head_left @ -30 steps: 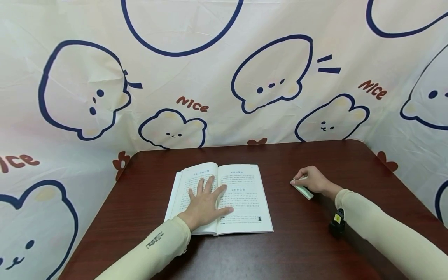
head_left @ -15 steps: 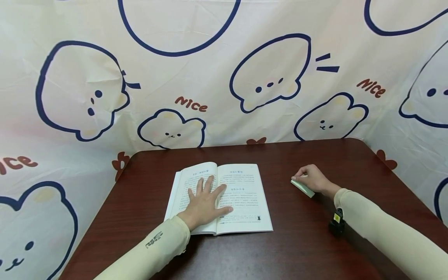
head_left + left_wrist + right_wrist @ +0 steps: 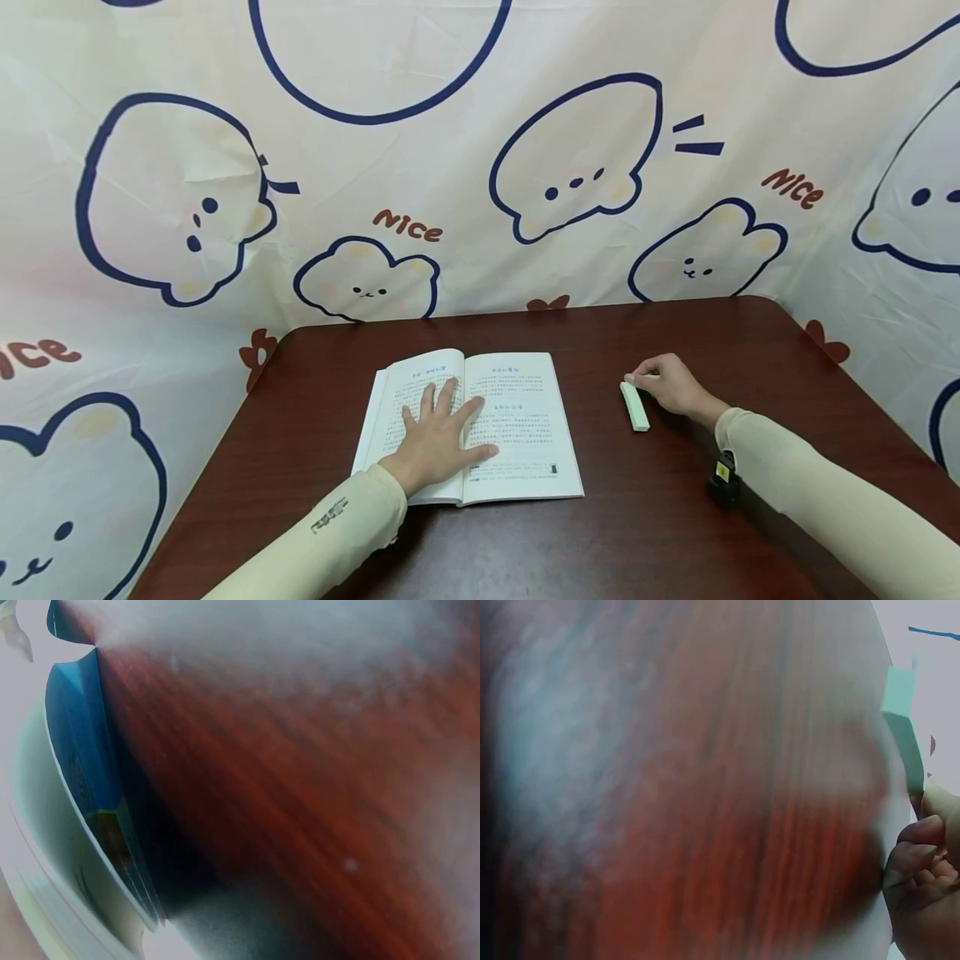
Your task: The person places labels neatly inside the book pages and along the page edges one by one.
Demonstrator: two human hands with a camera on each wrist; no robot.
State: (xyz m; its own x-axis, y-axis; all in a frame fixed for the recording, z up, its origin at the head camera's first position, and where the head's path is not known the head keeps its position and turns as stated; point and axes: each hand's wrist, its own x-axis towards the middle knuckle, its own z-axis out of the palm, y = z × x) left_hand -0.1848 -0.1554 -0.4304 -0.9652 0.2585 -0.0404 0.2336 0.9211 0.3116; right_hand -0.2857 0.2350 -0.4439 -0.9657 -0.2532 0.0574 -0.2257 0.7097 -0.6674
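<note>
A book [image 3: 517,417] lies open on the dark wooden table, its printed text upside down in the head view. Fingers spread, my left hand [image 3: 433,442] rests flat across its left page and the fold. In the left wrist view, the curled page edges and blue cover [image 3: 82,735] show, while that hand is almost wholly out of frame. Right of the book, my right hand [image 3: 671,385] pinches the far end of a narrow pale green pad [image 3: 635,408], which looks like a block of sticky notes. The right wrist view shows the pad [image 3: 900,690] above the curled fingers.
The brown table [image 3: 480,558] has rounded far corners. A pale cloth backdrop [image 3: 465,167] printed with cartoon bears stands behind it and along both sides. A black device [image 3: 724,479] is strapped at my right wrist.
The near end of the green pad has swung left, so it now points almost straight toward me, and more of it shows. My left hand stays on the book.
</note>
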